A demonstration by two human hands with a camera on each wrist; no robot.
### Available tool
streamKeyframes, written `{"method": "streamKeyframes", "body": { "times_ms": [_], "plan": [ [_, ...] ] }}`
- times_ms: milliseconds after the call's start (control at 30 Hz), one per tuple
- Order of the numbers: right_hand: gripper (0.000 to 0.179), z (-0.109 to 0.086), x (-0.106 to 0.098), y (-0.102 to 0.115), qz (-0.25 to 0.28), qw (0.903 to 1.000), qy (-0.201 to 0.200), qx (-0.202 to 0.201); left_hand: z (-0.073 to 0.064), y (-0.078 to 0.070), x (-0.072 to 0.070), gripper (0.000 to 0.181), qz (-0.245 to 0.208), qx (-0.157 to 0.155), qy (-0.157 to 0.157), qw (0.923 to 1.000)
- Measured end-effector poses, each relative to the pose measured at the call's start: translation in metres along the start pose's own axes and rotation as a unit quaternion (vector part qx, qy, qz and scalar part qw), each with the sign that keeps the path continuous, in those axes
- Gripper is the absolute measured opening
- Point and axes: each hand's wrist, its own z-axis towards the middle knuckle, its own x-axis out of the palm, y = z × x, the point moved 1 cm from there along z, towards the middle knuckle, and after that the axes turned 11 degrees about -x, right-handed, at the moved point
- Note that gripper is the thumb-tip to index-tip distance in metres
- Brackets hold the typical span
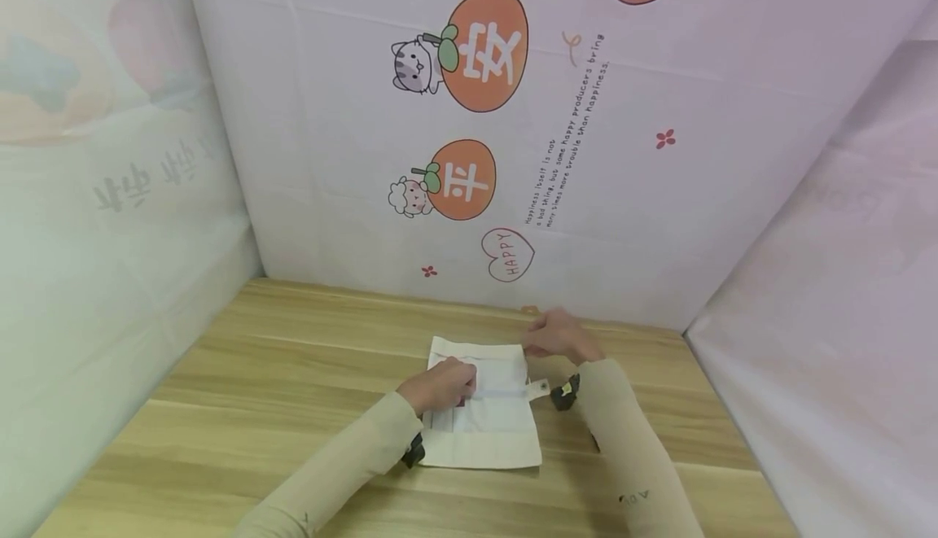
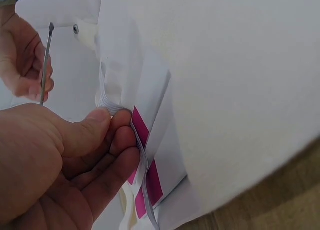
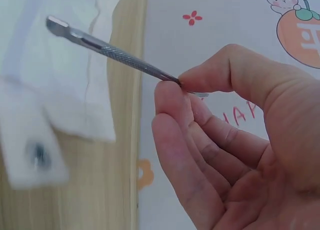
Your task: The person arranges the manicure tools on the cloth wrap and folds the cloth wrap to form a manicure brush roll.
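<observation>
A white fold-out case [image 1: 506, 448] lies spread on the wooden table. Over its left part, my left hand [image 1: 442, 383] pinches a white elastic band [image 2: 112, 106] between thumb and fingers, lifting it from the lining. Beside the band are white pieces with magenta patches [image 2: 156, 182]. My right hand [image 1: 554, 334], past the far right corner of the case, holds a slim metal cuticle pusher [image 3: 117, 52] by one end between thumb and fingertip. Its knurled shaft and spoon-shaped tip stick out toward the case. A tab with a metal snap [image 1: 540, 389] extends from the right edge.
The wooden tabletop [image 1: 293, 391] runs back to a printed white cloth wall [image 1: 352, 196]. Cloth walls also stand at left and right. A black wrist device [image 1: 565, 392] sits by the right sleeve.
</observation>
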Motion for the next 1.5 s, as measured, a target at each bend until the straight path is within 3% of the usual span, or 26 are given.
{"method": "streamKeyframes", "body": {
  "times_ms": [133, 367, 867, 1267, 1500],
  "plan": [
    [0.04, 0.011, 0.012, 0.006, 0.032, 0.9994, -0.008, -0.008, 0.002, 0.001, 0.002, 0.027, 0.014, 0.001, -0.005, 0.9999],
    [0.017, 0.025, 0.03, 0.01, 0.055, 0.998, -0.03, -0.011, 0.003, 0.002, 0.004, 0.028, 0.013, 0.007, -0.006, 0.9999],
    [0.017, 0.046, 0.067, -0.009, 0.125, 0.9846, -0.121, -0.017, 0.003, 0.003, 0.002, 0.029, 0.001, 0.013, -0.008, 0.9999],
    [0.012, 0.043, 0.087, -0.015, 0.074, 0.9912, -0.106, -0.027, 0.003, 0.006, 0.002, 0.038, -0.019, 0.034, -0.018, 0.9991],
    [0.008, 0.034, 0.093, -0.015, 0.04, 0.9963, -0.064, -0.041, 0.0, 0.006, 0.0, 0.033, -0.031, 0.044, -0.021, 0.9984]
  ]
}}
